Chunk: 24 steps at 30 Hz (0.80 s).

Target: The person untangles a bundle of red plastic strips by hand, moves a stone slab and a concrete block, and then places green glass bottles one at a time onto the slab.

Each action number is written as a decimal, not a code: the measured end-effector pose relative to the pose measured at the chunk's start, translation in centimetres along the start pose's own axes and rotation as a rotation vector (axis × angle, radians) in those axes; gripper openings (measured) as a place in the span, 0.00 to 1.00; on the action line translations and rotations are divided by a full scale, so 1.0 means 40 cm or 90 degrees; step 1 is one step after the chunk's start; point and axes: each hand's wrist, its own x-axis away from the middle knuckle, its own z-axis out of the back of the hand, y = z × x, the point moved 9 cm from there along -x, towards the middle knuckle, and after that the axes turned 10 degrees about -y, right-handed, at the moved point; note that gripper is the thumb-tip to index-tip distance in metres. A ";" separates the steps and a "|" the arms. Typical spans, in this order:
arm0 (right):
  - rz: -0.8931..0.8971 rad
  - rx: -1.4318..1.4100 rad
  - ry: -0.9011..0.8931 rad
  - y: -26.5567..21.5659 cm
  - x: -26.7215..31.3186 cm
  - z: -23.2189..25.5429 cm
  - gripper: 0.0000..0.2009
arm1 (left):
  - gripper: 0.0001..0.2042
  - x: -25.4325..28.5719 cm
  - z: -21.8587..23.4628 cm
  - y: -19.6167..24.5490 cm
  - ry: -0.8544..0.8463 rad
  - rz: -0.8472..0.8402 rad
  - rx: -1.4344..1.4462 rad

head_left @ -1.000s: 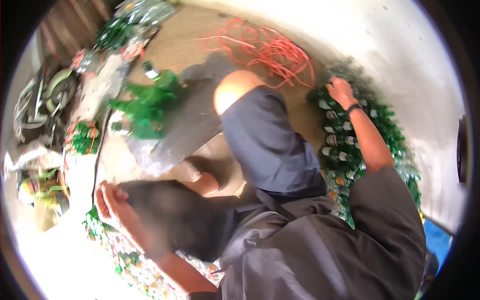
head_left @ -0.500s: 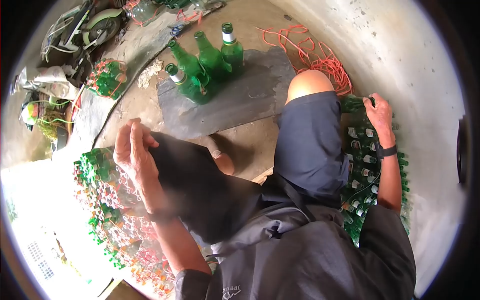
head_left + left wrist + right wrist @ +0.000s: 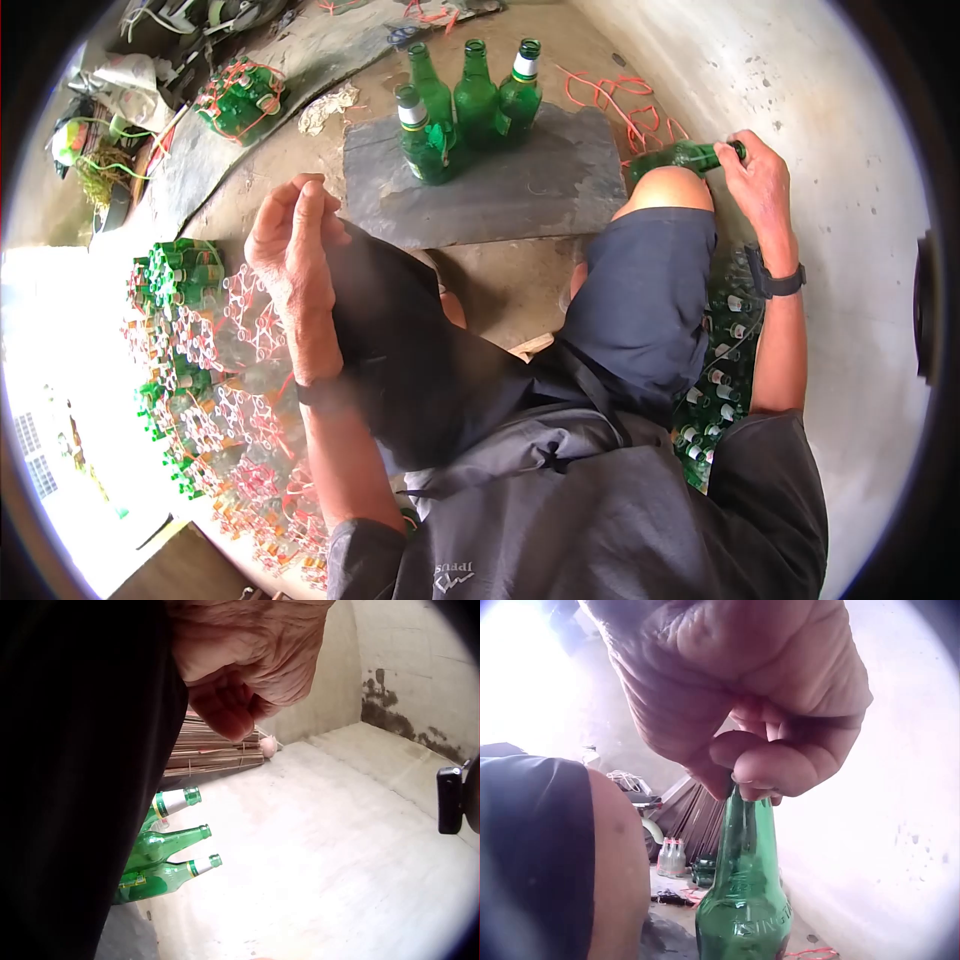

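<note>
My right hand (image 3: 765, 190) grips a green glass bottle (image 3: 683, 157) by its neck, beside the right knee and near the wall. In the right wrist view the thumb and fingers close around the neck of this bottle (image 3: 742, 900), and raised lettering shows on its shoulder. Over the left knee hovers my left hand (image 3: 295, 260), its fingers loosely bent and nothing in them. Several green bottles (image 3: 475, 100) stand upright in a cluster on a dark grey board (image 3: 490, 205) in front of the legs. Some have white neck labels.
Packed rows of green bottles (image 3: 725, 375) stand by the right thigh along the pale wall (image 3: 860, 330). Bundles tied with red cord (image 3: 260, 420) fill the left side. Another tied bundle (image 3: 240, 100) sits further off. Loose red cord (image 3: 625, 110) lies beyond the board.
My right hand has reached into the packed rows, lifted a green bottle out and carried it forward past the right knee. The left hand stays by the left knee; the head view has shifted.
</note>
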 end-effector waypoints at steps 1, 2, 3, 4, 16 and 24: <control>0.005 -0.001 0.000 -0.029 -0.013 -0.001 0.10 | 0.07 0.000 0.003 0.003 0.005 -0.001 0.000; 0.032 -0.017 -0.011 -0.064 -0.024 -0.005 0.10 | 0.08 0.000 0.000 0.003 0.003 0.006 0.003; 0.059 -0.034 -0.023 -0.100 -0.033 -0.009 0.09 | 0.08 0.001 -0.003 0.002 0.001 0.014 0.006; 0.084 -0.049 -0.025 -0.135 -0.041 -0.011 0.09 | 0.08 0.002 -0.004 0.003 0.005 0.014 0.007; 0.317 -0.139 -0.100 -0.460 -0.101 -0.151 0.09 | 0.08 0.000 -0.012 0.005 -0.010 0.013 0.009; 0.385 -0.109 -0.087 -0.574 -0.114 -0.222 0.10 | 0.07 0.003 -0.009 0.002 -0.014 0.016 0.030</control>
